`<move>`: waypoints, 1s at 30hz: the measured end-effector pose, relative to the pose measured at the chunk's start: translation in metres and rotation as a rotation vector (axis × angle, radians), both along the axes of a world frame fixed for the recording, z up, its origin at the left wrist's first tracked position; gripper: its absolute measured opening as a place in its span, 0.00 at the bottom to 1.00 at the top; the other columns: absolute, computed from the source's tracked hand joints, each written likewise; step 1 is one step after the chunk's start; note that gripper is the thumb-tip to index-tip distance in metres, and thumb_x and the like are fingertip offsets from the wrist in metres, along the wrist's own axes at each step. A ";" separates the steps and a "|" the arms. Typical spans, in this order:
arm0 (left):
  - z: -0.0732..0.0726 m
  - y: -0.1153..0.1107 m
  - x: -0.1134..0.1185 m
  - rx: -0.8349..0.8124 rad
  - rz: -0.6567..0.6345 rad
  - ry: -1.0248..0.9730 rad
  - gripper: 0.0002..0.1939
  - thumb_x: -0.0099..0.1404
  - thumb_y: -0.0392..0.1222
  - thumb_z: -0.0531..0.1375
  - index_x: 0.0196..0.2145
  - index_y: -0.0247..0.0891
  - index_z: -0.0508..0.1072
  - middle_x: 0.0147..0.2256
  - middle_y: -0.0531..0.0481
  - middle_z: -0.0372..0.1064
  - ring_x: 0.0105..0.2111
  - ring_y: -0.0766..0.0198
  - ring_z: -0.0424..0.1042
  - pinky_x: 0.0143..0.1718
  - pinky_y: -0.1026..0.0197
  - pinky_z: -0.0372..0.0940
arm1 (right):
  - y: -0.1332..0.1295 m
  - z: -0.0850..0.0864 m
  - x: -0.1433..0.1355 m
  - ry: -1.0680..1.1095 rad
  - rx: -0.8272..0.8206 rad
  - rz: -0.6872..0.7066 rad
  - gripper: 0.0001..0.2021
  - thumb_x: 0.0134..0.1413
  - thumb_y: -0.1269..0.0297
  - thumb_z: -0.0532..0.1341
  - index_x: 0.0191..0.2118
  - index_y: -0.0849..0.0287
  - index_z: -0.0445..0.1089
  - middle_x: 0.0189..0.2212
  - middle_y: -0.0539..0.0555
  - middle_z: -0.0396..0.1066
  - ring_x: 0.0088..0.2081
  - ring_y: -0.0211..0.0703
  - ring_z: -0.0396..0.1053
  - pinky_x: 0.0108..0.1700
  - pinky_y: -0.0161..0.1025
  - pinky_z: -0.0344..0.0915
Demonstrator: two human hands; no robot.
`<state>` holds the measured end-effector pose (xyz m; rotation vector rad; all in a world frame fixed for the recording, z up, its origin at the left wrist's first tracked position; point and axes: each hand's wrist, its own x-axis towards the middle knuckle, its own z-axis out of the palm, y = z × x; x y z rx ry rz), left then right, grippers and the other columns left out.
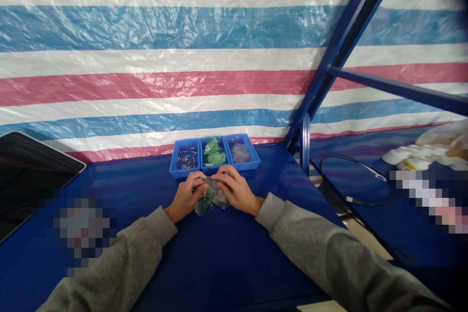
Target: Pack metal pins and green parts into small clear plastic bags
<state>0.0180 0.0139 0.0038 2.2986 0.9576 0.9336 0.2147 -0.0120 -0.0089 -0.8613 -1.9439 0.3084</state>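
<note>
Both hands hold a small clear plastic bag [209, 199] just above the blue tabletop, with green pieces and thin metal pieces showing in or around it. My left hand [185, 198] pinches its left side between thumb and fingers. On the opposite side, my right hand [239, 192] has its fingers closed on the upper right part. Past my fingertips stand three joined blue bins. Screw-like metal pieces lie in the left bin [174, 157], green plastic pieces or packets fill the middle bin [215, 167], and clear packets are in the right bin [255, 156].
A dark screen-like panel [32, 175] stands at the left, near a blurred-out item [84, 226]. A blue metal frame [325, 73] rises at the right. Beyond it are a cable [351, 157] and several white bottles [413, 158]. Striped sheeting [146, 83] hangs behind the table.
</note>
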 end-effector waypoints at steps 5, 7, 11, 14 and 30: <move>-0.002 0.001 -0.001 -0.068 -0.050 -0.025 0.11 0.65 0.42 0.52 0.44 0.36 0.58 0.20 0.58 0.65 0.21 0.69 0.67 0.24 0.67 0.60 | 0.000 -0.004 0.001 -0.027 0.008 -0.016 0.13 0.59 0.68 0.52 0.49 0.54 0.64 0.44 0.57 0.59 0.34 0.38 0.64 0.38 0.37 0.66; -0.003 0.001 -0.001 -0.080 -0.055 -0.027 0.12 0.65 0.43 0.52 0.44 0.36 0.58 0.20 0.58 0.65 0.20 0.69 0.66 0.24 0.67 0.59 | 0.000 -0.006 0.002 -0.036 0.013 -0.017 0.12 0.59 0.67 0.53 0.47 0.53 0.65 0.43 0.56 0.60 0.32 0.37 0.64 0.36 0.37 0.66; -0.002 0.001 0.000 -0.115 -0.072 -0.028 0.12 0.65 0.44 0.52 0.44 0.36 0.58 0.19 0.59 0.64 0.19 0.70 0.65 0.23 0.67 0.59 | 0.001 -0.010 0.003 -0.042 0.016 -0.003 0.10 0.58 0.68 0.53 0.44 0.53 0.68 0.44 0.56 0.60 0.31 0.37 0.64 0.34 0.37 0.66; -0.001 0.000 -0.001 -0.130 -0.070 -0.021 0.13 0.65 0.44 0.52 0.45 0.36 0.59 0.20 0.58 0.64 0.19 0.70 0.65 0.23 0.67 0.59 | 0.002 -0.012 0.003 -0.064 0.020 0.002 0.09 0.58 0.68 0.53 0.42 0.54 0.68 0.44 0.57 0.60 0.32 0.38 0.64 0.34 0.37 0.66; 0.009 0.000 0.001 0.125 -0.134 0.050 0.10 0.65 0.41 0.53 0.36 0.35 0.73 0.32 0.48 0.66 0.30 0.67 0.65 0.33 0.65 0.62 | 0.000 0.001 0.000 0.019 -0.038 0.011 0.08 0.59 0.63 0.53 0.37 0.58 0.67 0.32 0.54 0.68 0.31 0.38 0.65 0.35 0.35 0.63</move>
